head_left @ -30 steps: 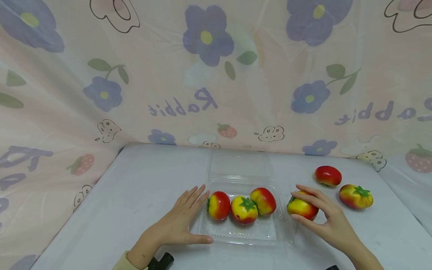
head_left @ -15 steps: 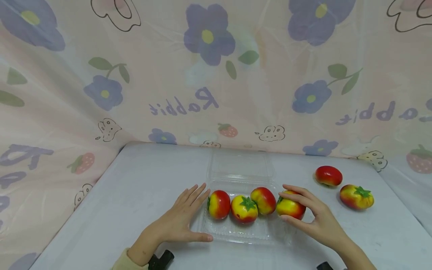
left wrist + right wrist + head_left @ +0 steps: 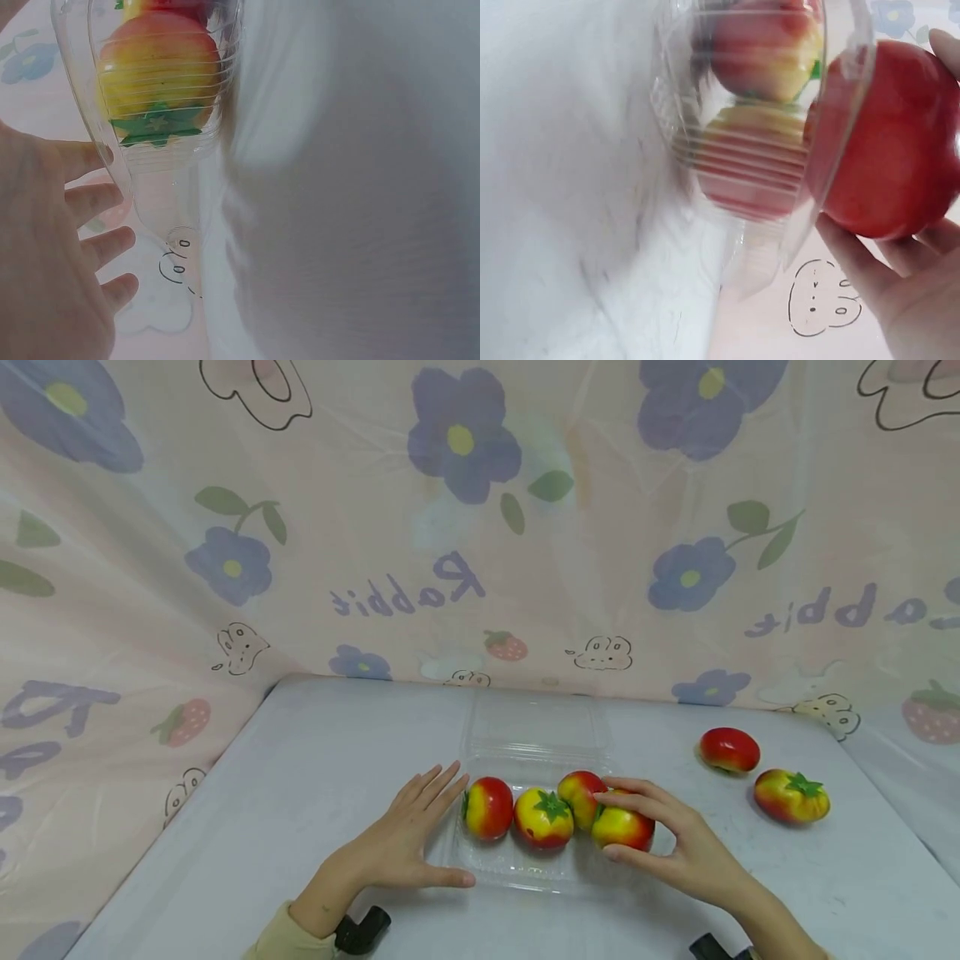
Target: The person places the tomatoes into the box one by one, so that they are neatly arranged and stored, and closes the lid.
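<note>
My right hand (image 3: 682, 835) grips a red-and-yellow toy tomato (image 3: 626, 828) between thumb and fingers, at the right end of a clear plastic clamshell box (image 3: 540, 883). In the right wrist view this held tomato (image 3: 900, 142) is level with the box's rim. Inside the box sit a left tomato (image 3: 488, 808), a middle one (image 3: 543, 818) with its green calyx up, and a right tomato (image 3: 579, 793), partly hidden by the held one. My left hand (image 3: 408, 839) is spread at the box's left side; in the left wrist view its fingertips (image 3: 120, 240) are by the clear wall.
The box's clear lid (image 3: 536, 722) lies folded back behind it. Two more tomatoes lie on the white table at the right: a red one (image 3: 729, 750) and a yellower one (image 3: 791, 796). A printed cloth (image 3: 405, 527) hangs behind the table.
My right hand has carried its tomato leftward from beside the box to over the box's right end. The left hand has stayed almost in place.
</note>
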### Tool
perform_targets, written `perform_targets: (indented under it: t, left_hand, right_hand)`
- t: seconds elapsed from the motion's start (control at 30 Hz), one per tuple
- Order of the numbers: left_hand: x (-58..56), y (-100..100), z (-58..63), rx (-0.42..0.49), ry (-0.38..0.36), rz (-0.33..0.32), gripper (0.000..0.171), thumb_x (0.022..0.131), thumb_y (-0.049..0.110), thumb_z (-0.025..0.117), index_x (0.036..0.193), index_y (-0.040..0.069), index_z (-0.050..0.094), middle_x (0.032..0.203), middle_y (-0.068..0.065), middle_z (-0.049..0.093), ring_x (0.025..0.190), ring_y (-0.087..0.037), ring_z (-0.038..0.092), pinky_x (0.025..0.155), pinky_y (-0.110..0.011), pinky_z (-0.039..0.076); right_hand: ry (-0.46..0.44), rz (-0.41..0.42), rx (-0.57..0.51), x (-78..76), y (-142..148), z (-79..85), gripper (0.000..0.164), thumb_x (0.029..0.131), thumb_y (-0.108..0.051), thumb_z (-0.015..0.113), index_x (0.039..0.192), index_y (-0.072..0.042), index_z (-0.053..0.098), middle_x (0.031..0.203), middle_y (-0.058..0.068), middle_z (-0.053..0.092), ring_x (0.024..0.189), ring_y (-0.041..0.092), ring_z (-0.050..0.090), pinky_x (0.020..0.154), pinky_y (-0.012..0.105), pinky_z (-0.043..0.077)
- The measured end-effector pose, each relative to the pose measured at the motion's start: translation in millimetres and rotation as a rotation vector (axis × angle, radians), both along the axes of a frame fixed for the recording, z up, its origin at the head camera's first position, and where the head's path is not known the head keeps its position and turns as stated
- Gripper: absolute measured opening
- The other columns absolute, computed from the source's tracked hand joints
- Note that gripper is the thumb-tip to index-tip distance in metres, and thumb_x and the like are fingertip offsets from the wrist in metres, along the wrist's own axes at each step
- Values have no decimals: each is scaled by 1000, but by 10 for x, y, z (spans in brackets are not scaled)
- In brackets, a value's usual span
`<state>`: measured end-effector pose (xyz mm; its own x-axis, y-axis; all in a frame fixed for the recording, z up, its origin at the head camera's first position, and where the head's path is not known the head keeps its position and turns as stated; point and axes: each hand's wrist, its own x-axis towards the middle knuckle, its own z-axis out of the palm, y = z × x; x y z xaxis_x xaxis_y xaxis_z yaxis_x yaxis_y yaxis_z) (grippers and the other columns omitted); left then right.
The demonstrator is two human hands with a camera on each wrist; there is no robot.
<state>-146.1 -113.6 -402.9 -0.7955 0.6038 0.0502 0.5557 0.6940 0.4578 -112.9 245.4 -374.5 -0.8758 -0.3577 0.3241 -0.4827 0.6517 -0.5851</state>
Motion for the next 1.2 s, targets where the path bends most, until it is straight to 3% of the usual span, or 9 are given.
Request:
perform_targets:
  t: [0.17, 0.3, 0.67, 1.2]
  left_hand:
    - [-14, 10, 8, -4, -6, 3, 111, 69, 72, 64, 154, 17, 19, 163, -3, 8, 149, -32, 6, 117, -61, 7]
    - [-18, 17, 9, -3, -4, 6, 111, 69, 72, 64, 154, 16, 20, 163, -3, 9, 149, -32, 6, 117, -61, 6]
    - [-33, 20, 0, 5, 2, 1, 111, 69, 71, 64, 154, 16, 20, 163, -4, 9, 149, -33, 6, 116, -61, 6]
    - [-37, 28, -6, 11, 2, 3, 111, 69, 71, 65, 154, 16, 19, 163, -5, 8, 149, -33, 7, 116, -61, 7]
  right_hand:
    - [-46, 19, -3, -8, -51, -32, 48, 80, -28, 78, 125, -28, 62, 130, -7, 56, 116, 8, 53, 91, 37, 54]
    - [-82, 20, -16, -9, -73, -60, 47, 80, -30, 77, 125, -27, 63, 129, -7, 57, 116, 17, 54, 87, 54, 53]
    - [-91, 54, -23, 3, -96, -139, 41, 82, -29, 75, 122, -28, 65, 134, -1, 57, 121, 29, 53, 88, 60, 50]
    - [-66, 76, 16, -12, -140, -162, 47, 81, -37, 75, 126, -30, 62, 141, 3, 52, 127, 38, 47, 91, 65, 45]
